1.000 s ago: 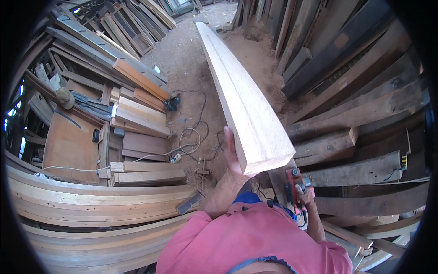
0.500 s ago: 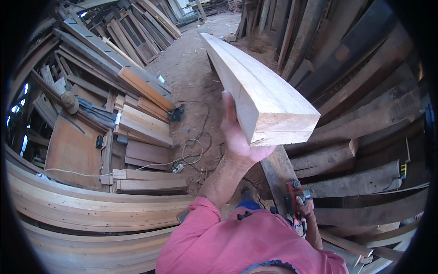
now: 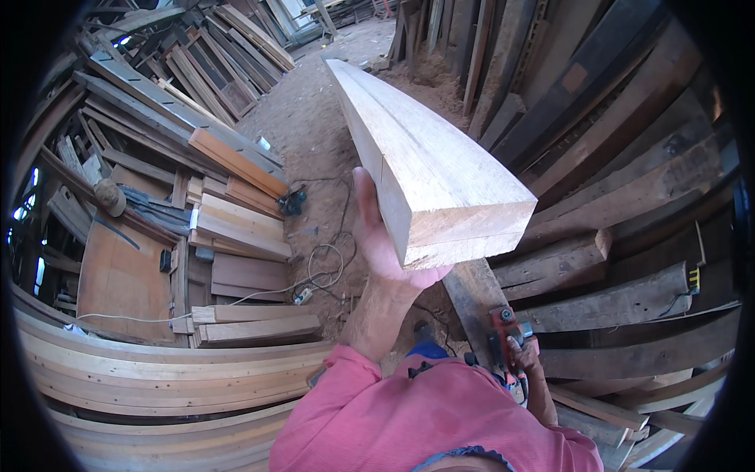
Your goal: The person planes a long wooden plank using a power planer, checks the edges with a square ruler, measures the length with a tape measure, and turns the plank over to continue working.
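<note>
A long, pale, squared timber beam (image 3: 440, 169) stretches away from me, its sawn end (image 3: 469, 234) close and facing me. My left hand (image 3: 379, 240) grips the beam's near end from below and the left side, thumb along the side face; the other fingers are hidden underneath. Low on the right, my right hand (image 3: 522, 354) is wrapped round a red handheld power tool (image 3: 503, 326), probably an electric planer. This tool rests against a dark, weathered board (image 3: 476, 295) that runs below the pale beam.
Several old planks and beams (image 3: 613, 295) crowd the right side. On the left lie long stacked boards (image 3: 173, 358) and shorter planks (image 3: 244, 224). A pale cable (image 3: 252, 295) loops over the dirt floor (image 3: 303, 141) beside another, teal power tool (image 3: 292, 202).
My left hand and the beam's near end have shifted slightly left and nearer. The right hand and red tool have hardly moved.
</note>
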